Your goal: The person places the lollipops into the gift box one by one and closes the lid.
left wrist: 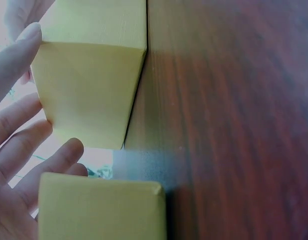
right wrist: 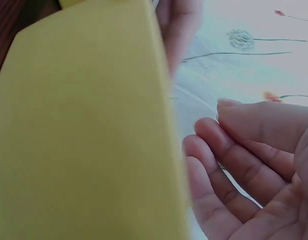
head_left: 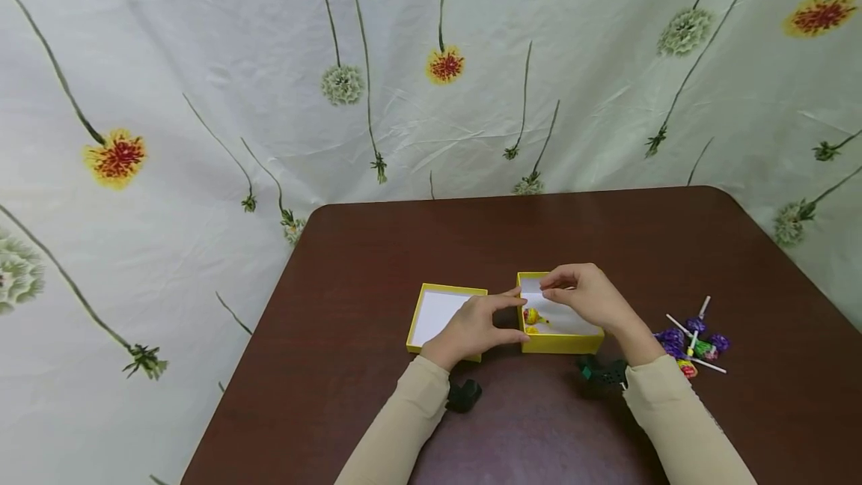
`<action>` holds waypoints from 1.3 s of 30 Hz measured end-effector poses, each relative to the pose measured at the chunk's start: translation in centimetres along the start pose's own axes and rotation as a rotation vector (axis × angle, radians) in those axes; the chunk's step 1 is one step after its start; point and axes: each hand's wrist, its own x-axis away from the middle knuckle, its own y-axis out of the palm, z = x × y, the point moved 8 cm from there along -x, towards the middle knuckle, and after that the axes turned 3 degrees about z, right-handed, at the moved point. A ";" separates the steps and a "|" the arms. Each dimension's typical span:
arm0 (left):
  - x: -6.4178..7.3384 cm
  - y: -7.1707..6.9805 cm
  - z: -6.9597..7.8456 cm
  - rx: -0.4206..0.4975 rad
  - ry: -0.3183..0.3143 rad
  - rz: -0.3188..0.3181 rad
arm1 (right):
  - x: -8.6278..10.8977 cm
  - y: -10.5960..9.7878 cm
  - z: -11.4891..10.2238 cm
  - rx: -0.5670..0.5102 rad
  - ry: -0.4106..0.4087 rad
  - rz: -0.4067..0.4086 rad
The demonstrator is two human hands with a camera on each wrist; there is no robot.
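A yellow box [head_left: 562, 343] with a white inside stands uncovered on the table. Inside, near its left end, lie yellow-wrapped candies [head_left: 534, 316] like the lollipops outside. My left hand [head_left: 477, 322] reaches across from the left, thumb and fingers spread. Its fingertips touch the top edge of the box's left wall [left wrist: 89, 90]. My right hand [head_left: 584, 296] hovers over the box, fingers loosely bent. In the right wrist view a small gap shows between its thumb and fingers [right wrist: 228, 145], with nothing between them.
Left of the box lies a shallow yellow lid [head_left: 441, 313], white inside facing up, partly behind my left hand. Several lollipops [head_left: 703, 349] in purple, green and red wrappers lie heaped beyond my right wrist. A flowered cloth [head_left: 404, 118] hangs behind the brown table [head_left: 364, 260].
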 end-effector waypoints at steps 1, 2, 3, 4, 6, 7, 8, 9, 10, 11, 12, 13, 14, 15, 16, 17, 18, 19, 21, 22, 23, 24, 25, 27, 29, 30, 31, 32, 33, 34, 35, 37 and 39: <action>0.0 0.0 0.0 -0.003 0.000 0.000 | 0.3 -0.5 0.0 0.002 0.004 0.008; -0.1 0.1 0.0 -0.003 -0.001 0.000 | 0.6 -1.0 0.2 0.004 0.013 0.019; -0.1 0.1 -0.1 -0.002 -0.002 -0.003 | 0.9 -1.6 0.3 0.008 0.024 0.033; -0.1 0.1 0.0 0.002 -0.002 -0.006 | 1.2 -2.2 0.6 0.012 0.037 0.048; 0.0 0.2 -0.1 0.013 -0.005 -0.010 | 1.9 -3.5 1.2 0.021 0.067 0.083; 0.0 0.2 -0.1 0.020 -0.007 -0.012 | 2.2 -4.0 1.5 0.024 0.083 0.100; 0.1 0.1 -0.2 0.029 -0.010 -0.013 | 2.5 -4.5 1.8 0.026 0.094 0.115; 0.1 0.1 -0.2 0.035 -0.013 -0.014 | 2.8 -4.9 2.0 0.030 0.105 0.127; 0.1 0.1 -0.2 0.038 -0.015 -0.013 | 3.1 -5.2 2.4 0.035 0.118 0.137; 0.1 0.1 -0.3 0.043 -0.016 -0.012 | 3.4 -5.6 2.7 0.037 0.126 0.147; 0.1 0.1 -0.2 0.047 -0.017 -0.013 | 3.8 -5.9 3.0 0.041 0.135 0.159; 0.1 0.2 -0.2 0.048 -0.016 -0.014 | 4.2 -6.3 3.4 0.043 0.146 0.171; 0.1 0.2 -0.2 0.049 -0.015 -0.014 | 4.6 -6.6 3.8 0.048 0.161 0.185; 0.1 0.3 -0.1 0.046 -0.013 -0.014 | 5.0 -7.0 4.2 0.055 0.177 0.201; 0.1 0.3 -0.1 0.043 -0.010 -0.013 | 5.5 -7.4 4.6 0.059 0.186 0.219; 0.1 0.3 0.0 0.038 -0.007 -0.012 | 5.9 -7.9 4.9 0.059 0.195 0.235; 0.1 0.4 0.0 0.033 -0.007 -0.012 | 6.3 -8.4 5.3 0.055 0.206 0.252; 0.1 0.4 0.0 0.027 -0.007 -0.012 | 6.7 -8.8 5.7 0.050 0.212 0.268; 0.1 0.3 0.0 0.025 -0.008 -0.012 | 7.5 -9.8 6.4 0.029 0.214 0.292; 0.2 0.3 0.0 0.025 -0.009 -0.012 | 7.8 -10.3 6.7 0.014 0.217 0.302; 0.2 0.2 0.0 0.025 -0.010 -0.011 | 8.1 -10.7 7.0 -0.002 0.225 0.304; 0.2 0.1 0.0 0.031 -0.015 -0.011 | 8.4 -11.1 7.3 -0.016 0.228 0.311; 0.2 0.1 0.0 0.034 -0.017 -0.012 | 8.7 -11.4 7.6 -0.024 0.232 0.317; 0.3 0.0 -0.1 0.041 -0.024 -0.013 | 9.2 -12.1 8.2 -0.043 0.250 0.331; 0.3 0.0 -0.1 0.043 -0.029 -0.017 | 9.7 -12.7 8.9 -0.054 0.270 0.349; 0.3 0.1 -0.2 0.043 -0.031 -0.019 | 10.0 -13.1 9.1 -0.055 0.272 0.364; 0.3 0.1 -0.2 0.040 -0.030 -0.020 | 10.2 -13.3 9.4 -0.057 0.280 0.376; 0.3 0.1 -0.3 0.036 -0.028 -0.019 | 10.4 -13.5 9.7 -0.058 0.287 0.385; 0.3 0.2 -0.3 0.034 -0.027 -0.020 | 10.6 -13.7 9.9 -0.054 0.292 0.390; 0.2 0.2 -0.3 0.029 -0.023 -0.017 | 10.7 -13.8 10.2 -0.050 0.296 0.393; 0.2 0.2 -0.3 0.025 -0.019 -0.016 | 10.8 -13.9 10.4 -0.041 0.298 0.398; 0.2 0.2 -0.3 0.018 -0.012 -0.012 | 11.1 -14.1 10.8 -0.039 0.303 0.403; 0.2 0.2 -0.3 0.016 -0.008 -0.010 | 11.3 -14.3 11.2 -0.048 0.311 0.411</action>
